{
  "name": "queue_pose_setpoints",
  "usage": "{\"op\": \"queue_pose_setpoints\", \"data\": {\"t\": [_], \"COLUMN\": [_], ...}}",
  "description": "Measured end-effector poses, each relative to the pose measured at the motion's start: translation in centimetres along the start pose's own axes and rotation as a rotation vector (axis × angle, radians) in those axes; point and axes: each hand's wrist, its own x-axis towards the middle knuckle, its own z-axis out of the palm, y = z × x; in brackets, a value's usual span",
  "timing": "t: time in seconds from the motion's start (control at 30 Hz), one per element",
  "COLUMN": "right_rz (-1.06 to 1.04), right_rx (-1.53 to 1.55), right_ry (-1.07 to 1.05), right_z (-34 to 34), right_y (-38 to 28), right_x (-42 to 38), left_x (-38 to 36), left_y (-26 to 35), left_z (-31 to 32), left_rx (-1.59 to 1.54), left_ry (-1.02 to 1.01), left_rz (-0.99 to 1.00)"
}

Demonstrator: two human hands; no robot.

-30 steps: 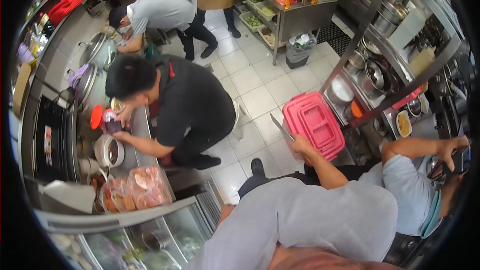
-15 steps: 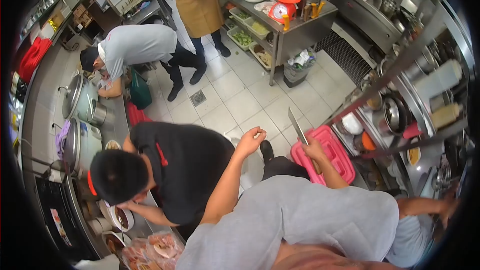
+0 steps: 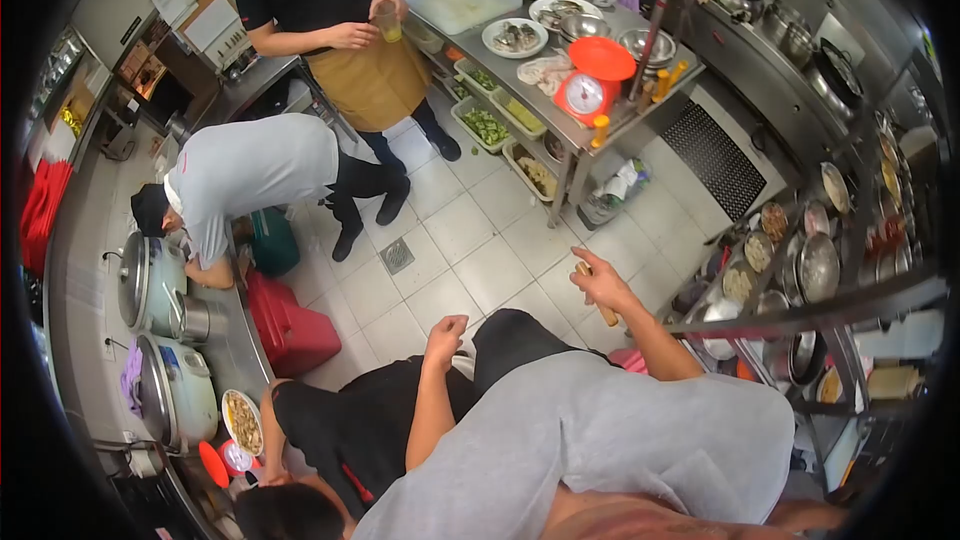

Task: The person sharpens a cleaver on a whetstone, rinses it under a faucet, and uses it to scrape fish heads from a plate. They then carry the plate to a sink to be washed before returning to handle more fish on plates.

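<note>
knife [image 3: 608,316] was gripped in the right hand [image 3: 600,285] above open floor [image 3: 485,250]
left hand [image 3: 447,340] was loosely clenched; steel table [image 3: 505,76] edge was set well apart; the blade, seen earlier, was hidden

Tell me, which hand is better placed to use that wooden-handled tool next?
Probably the right hand: it grips the wooden-handled tool. The left hand, loosely curled, is well apart from it and seems empty.

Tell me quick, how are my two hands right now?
Left hand: loosely curled, nothing visible in it.
Right hand: holding a wooden handle.
</note>
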Motion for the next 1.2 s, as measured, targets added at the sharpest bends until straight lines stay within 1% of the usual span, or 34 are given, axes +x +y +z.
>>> {"op": "queue_pose_setpoints", "data": {"t": [0.03,0.1,0.13,0.17,0.2,0.23,0.27,0.3,0.33,0.37,0.4,0.43,0.47,0.5,0.53,0.57,0.6,0.63,0.7,0.73,0.77,0.8,0.83,0.9,0.93,0.97,1.0,1.03,1.07,1.13,1.2], "right_rz": [0.019,0.04,0.006,-0.023,0.048,0.051,-0.047,-0.147,-0.134,-0.063,-0.002,0.002,-0.165,-0.326,-0.306,-0.285,-0.279,-0.287,-0.347,-0.349,-0.415,-0.481,-0.482,-0.479,-0.488,-0.443,-0.378,-0.363,-0.337,-0.297,-0.338], "right_rx": [-0.168,-0.172,-0.207,-0.241,-0.25,-0.245,-0.314,-0.389,-0.39,-0.37,-0.35,-0.354,-0.391,-0.422,-0.41,-0.376,-0.346,-0.337,-0.342,-0.335,-0.396,-0.456,-0.448,-0.539,-0.526,-0.589,-0.641,-0.619,-0.645,-0.646,-0.718], "right_ry": [0.012,0.026,0.025,0.023,0.013,0.014,0.048,0.088,0.096,0.084,0.076,0.087,0.153,0.213,0.212,0.236,0.26,0.257,0.316,0.311,0.371,0.429,0.415,0.473,0.457,0.451,0.445,0.438,0.434,0.452,0.451], "right_z": [0.8,1.9,2.1,2.3,2.5,2.7,3.1,3.3,3.3,3.6,3.8,3.8,3.8,3.8,3.9,3.8,3.6,3.3,2.8,2.3,1.7,1.0,0.4,-0.9,-1.5,-2.6,-3.2,-3.7,-4.2,-5.5,-6.9], "right_y": [-1.0,-2.6,-3.4,-4.4,-6.0,-6.0,-5.5,-6.7,-8.0,-10.5,-12.7,-14.2,-15.4,-16.4,-17.9,-20.0,-22.1,-24.0,-26.8,-27.7,-28.2,-29.2,-30.4,-33.0,-33.7,-34.8,-36.0,-36.4,-37.6,-39.7,-39.3], "right_x": [0.6,2.3,3.5,4.7,5.9,8.1,10.2,12.1,13.7,14.9,16.7,18.9,21.0,22.6,24.0,25.5,27.5,29.4,33.3,35.8,38.6,41.3,43.8,48.9,51.9,55.7,58.3,60.5,62.3,67.7,73.7], "left_x": [0.7,2.5,3.9,5.5,7.6,8.5,10.2,10.8,12.3,14.0,15.9,18.3,20.5,23.4,25.5,26.3,26.8,28.2,30.9,32.0,32.7,33.2,33.3,33.4,33.5,36.6,31.7,30.2,30.6,32.7,33.6], "left_y": [-0.1,-0.4,-1.1,-2.8,-4.8,-4.8,-4.5,-4.0,-4.1,-5.3,-4.8,-4.1,-3.3,-2.9,-2.2,0.7,5.8,7.7,10.3,11.4,12.4,13.2,13.8,12.8,11.6,9.9,4.6,0.6,2.3,5.8,8.7], "left_z": [-1.1,-2.8,-3.5,-4.3,-5.2,-5.7,-6.9,-7.5,-8.2,-9.4,-10.5,-11.4,-12.1,-12.7,-13.5,-13.9,-13.6,-14.1,-15.5,-16.3,-16.5,-16.6,-16.7,-17.1,-17.5,-18.3,-17.9,-16.9,-17.6,-20.4,-22.3], "left_rx": [0.012,0.055,0.088,0.12,0.212,0.242,0.498,0.539,0.66,0.779,0.781,0.856,0.928,0.697,0.472,0.342,0.202,0.206,-0.028,-0.019,-0.017,-0.024,-0.031,-0.061,-0.089,-0.098,0.017,0.144,0.269,0.325,0.379], "left_ry": [0.007,0.032,0.054,0.08,0.086,0.076,-0.032,-0.104,-0.155,-0.211,-0.227,-0.261,-0.295,-0.202,-0.102,0.01,0.13,0.141,0.193,0.166,0.175,0.222,0.273,0.303,0.315,0.332,0.329,0.319,0.3,0.291,0.261], "left_rz": [-0.038,-0.121,-0.164,-0.113,-0.141,-0.161,-0.205,-0.157,-0.034,0.084,0.083,0.201,0.317,0.08,-0.163,-0.255,-0.332,-0.326,-0.21,-0.216,-0.216,-0.24,-0.268,-0.289,-0.296,-0.28,-0.193,-0.122,-0.046,-0.044,-0.064]}}
